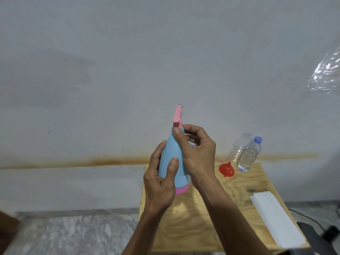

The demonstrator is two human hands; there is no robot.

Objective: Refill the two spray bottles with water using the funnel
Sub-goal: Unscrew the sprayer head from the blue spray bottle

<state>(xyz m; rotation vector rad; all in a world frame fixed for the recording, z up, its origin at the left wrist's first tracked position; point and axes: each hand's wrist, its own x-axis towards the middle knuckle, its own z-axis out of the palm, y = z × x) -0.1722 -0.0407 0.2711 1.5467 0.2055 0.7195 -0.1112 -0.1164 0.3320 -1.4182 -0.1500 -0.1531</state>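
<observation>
A light blue spray bottle with a pink base and pink spray head is held upright above the wooden table. My left hand grips its lower body, thumb across the front. At the bottle's neck, just under the pink head, my right hand curls its fingers round the collar. A red funnel lies on the table to the right. Beside it stands a clear water bottle with a blue cap, holding water. A second spray bottle is not in view.
A white flat box lies along the table's right edge. The table stands against a grey wall with a rusty stain line. Marble floor lies to the left. Dark cables and an object sit at the lower right.
</observation>
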